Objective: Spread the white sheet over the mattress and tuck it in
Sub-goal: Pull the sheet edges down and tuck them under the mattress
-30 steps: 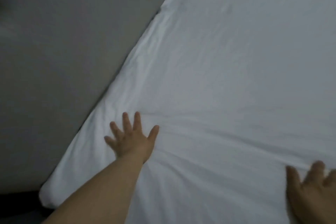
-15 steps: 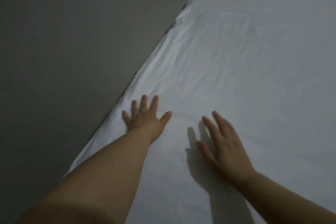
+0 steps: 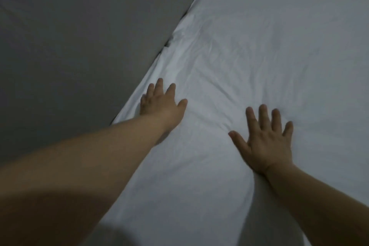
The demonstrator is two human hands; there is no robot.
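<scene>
The wide, softly wrinkled white cotton sheet (image 3: pixel 269 50) lies open ahead and to the right, with nothing standing on it. On the left a flat grey wall panel (image 3: pixel 79 36) runs tight along the bed's edge, leaving only a thin dark seam; the left hand (image 3: pixel 159 102) lies flat just beside it, the right hand (image 3: pixel 267 142) flat, well clear.
</scene>
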